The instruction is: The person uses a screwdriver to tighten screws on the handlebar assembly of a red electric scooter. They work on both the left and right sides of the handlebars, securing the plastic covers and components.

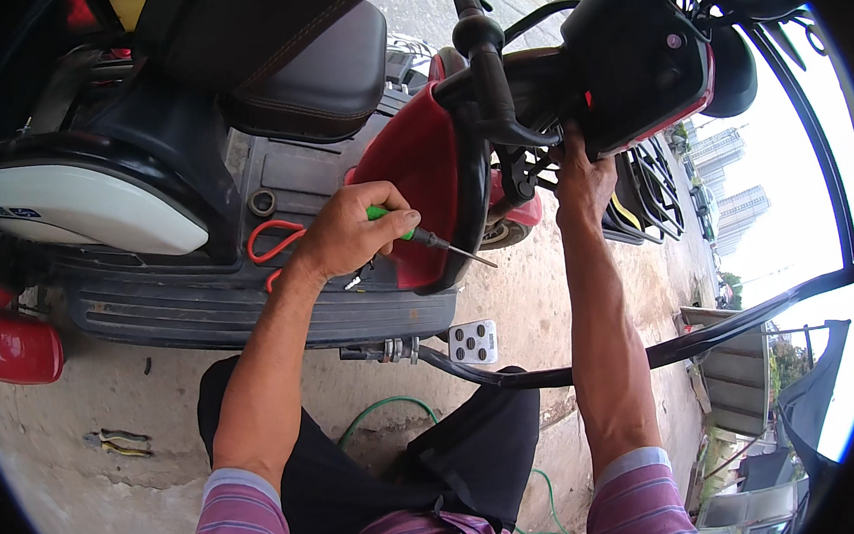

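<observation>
My left hand (pixel 356 230) is closed around the green handle of a screwdriver (pixel 433 238). Its metal shaft points right and slightly down, its tip in the air just past the edge of the red front shield (pixel 425 182) of an electric tricycle. My right hand (pixel 583 176) reaches up beneath the black headlight housing (pixel 636 55), close to the handlebar (pixel 488 71). The housing and dark parts hide most of its fingertips, so I cannot make out what they touch. Behind my left hand, red-handled scissors or pliers (pixel 275 241) lie on the footboard (pixel 199 307).
A tape roll (pixel 261 202) lies on the footboard below the brown seat (pixel 317 75). Pliers (pixel 120 442) rest on the concrete at left. A black frame bar (pixel 694 346) with a silver pedal (pixel 473 344) crosses before my knees. A green hose (pixel 387 402) runs along the ground.
</observation>
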Motion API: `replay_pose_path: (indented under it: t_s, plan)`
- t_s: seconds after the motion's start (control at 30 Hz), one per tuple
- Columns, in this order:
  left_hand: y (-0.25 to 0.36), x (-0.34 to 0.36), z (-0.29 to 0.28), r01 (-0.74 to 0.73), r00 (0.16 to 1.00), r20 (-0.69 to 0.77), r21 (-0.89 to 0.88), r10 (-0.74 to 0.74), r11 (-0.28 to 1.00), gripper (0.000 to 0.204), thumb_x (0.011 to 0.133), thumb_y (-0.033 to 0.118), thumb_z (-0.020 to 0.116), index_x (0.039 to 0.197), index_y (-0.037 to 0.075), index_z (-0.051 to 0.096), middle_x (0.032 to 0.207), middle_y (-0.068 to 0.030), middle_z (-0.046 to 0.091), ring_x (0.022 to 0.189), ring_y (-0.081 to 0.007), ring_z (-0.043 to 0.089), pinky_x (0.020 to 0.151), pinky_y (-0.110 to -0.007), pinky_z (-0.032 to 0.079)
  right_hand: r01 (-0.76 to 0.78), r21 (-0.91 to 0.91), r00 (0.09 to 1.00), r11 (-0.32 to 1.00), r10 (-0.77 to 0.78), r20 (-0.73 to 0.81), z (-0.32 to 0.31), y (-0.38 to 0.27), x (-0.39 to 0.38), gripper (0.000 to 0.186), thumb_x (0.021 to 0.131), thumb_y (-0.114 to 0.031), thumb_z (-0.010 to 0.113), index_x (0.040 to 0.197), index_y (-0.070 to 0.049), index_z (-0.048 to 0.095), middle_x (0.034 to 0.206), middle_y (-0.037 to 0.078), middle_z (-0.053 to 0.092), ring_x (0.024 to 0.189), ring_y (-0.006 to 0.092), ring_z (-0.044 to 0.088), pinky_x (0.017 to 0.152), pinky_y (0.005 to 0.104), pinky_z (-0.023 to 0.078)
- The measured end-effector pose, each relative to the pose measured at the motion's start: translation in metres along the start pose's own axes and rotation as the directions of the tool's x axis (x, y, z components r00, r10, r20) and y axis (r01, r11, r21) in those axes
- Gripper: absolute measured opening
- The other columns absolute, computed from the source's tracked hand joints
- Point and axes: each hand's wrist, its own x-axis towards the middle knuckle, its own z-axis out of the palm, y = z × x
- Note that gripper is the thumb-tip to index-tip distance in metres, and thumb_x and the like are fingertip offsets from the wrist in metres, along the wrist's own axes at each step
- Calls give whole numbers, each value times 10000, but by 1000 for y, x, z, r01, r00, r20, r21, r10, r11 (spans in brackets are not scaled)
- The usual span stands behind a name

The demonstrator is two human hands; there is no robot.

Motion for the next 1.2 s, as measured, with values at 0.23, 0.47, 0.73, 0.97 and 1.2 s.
replay_pose_path:
  t_s: [0.23,0.47,0.73,0.97,1.2]
  plan:
    - [2,3,2,45,998,-34,0,-45,999,184,944,205,680,883,32,666,733,-11,639,595,-81,585,534,-256,475,90,-115,996,989,-91,-4,-7,0,0,423,898,-352,748,1090,14,659,850,97,717,749,164,711,614,287,515]
    - [-6,4,0,19,998,-63,-67,-24,998,189,957,234,674,926,48,661,741,18,603,610,-38,566,486,-194,425,63,-89,998,994,-61,29,-5,-7,-7,426,909,-308,734,1130,38,621,966,132,721,781,191,715,672,302,545]
    - [-11,-1,-13,66,998,21,35,-67,997,192,944,228,690,909,42,656,729,6,609,608,-57,573,479,-215,419,79,-64,992,995,-72,103,-27,20,-37,663,908,-145,736,1453,39,407,1191,184,678,1055,205,668,897,325,536]
    - [-16,-3,-24,106,994,-7,125,-106,986,179,919,186,710,898,16,660,740,-14,635,622,-80,581,530,-243,455,22,-25,977,999,-16,213,-37,26,-66,423,947,-252,720,1270,0,616,1100,102,738,940,150,710,774,262,522]
    - [-16,-12,-42,217,976,-31,247,-217,944,242,833,209,788,901,5,677,790,-55,666,688,-116,599,627,-289,487,43,99,739,994,-98,666,-6,-20,-164,248,942,-98,674,1145,41,641,927,93,740,868,127,697,818,289,544]
